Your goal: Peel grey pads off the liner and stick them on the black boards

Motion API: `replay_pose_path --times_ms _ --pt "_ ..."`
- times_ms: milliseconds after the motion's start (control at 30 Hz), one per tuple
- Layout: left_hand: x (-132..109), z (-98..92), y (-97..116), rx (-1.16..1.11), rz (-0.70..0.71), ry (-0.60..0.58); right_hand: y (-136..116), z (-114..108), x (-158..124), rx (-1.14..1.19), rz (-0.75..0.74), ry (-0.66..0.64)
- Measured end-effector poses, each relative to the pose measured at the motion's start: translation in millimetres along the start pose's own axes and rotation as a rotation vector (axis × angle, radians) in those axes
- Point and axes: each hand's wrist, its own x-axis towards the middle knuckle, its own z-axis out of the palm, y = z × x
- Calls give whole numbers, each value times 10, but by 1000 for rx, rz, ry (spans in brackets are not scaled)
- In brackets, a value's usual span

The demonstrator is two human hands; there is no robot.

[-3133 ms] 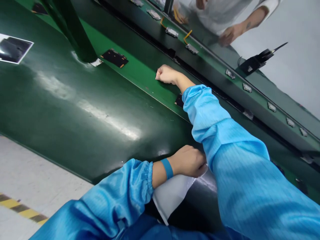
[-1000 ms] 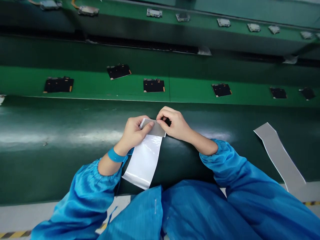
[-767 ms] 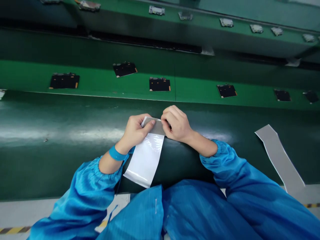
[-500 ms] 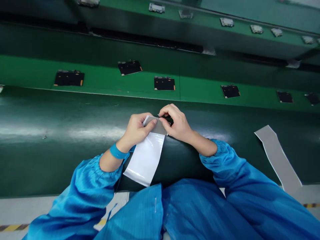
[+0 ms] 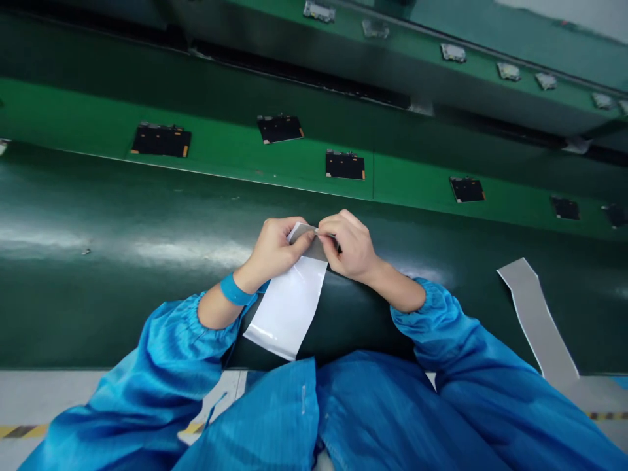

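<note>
My left hand (image 5: pixel 277 250) is closed on a grey-and-white sheet (image 5: pixel 289 307), thumb on top near its upper edge. The upper part of the sheet is grey; its glossy white part hangs down towards my lap, slightly curled at the lower end. My right hand (image 5: pixel 349 244) pinches at the sheet's upper edge, its fingertips meeting just beside my left thumb. A tiny pale bit shows at that pinch, too small to make out. Both hands are above the dark green bench surface (image 5: pixel 147 294).
A long bent grey strip (image 5: pixel 542 320) lies at the right, over the bench's front edge. Several flat black boards (image 5: pixel 345 165) rest on the bright green belt (image 5: pixel 412 183) beyond my hands. Small silvery parts (image 5: pixel 453 53) line a higher shelf at the back.
My right thumb and fingers, a little apart before, have come together at the sheet's upper edge. The view has turned slightly, so the boards on the belt appear farther right.
</note>
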Motion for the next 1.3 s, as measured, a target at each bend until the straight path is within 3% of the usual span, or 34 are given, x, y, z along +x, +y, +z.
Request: replay_pose_path --times_ms 167,233,300,400,533,633,733,867,1300 --pt "-30 54 -49 59 94 8 128 22 197 406 521 149" --pt "-50 97 -61 90 165 -11 269 94 479 523 554 136" --pt "-65 137 -68 125 214 -37 415 265 877 584 529 34" --pt "-79 172 -74 184 240 -81 569 767 1548 622 490 -202" --pt "-86 184 -74 263 258 -129 608 1685 2230 632 510 -445" --pt "-82 192 -62 306 290 -166 559 2232 2477 557 586 -546" --pt "-74 195 -38 378 310 -191 516 2526 2550 453 625 -584" --pt "-73 182 3 429 308 -212 510 2622 2521 375 620 -606" --pt "-79 143 67 373 288 -226 683 2475 2357 310 574 -598"
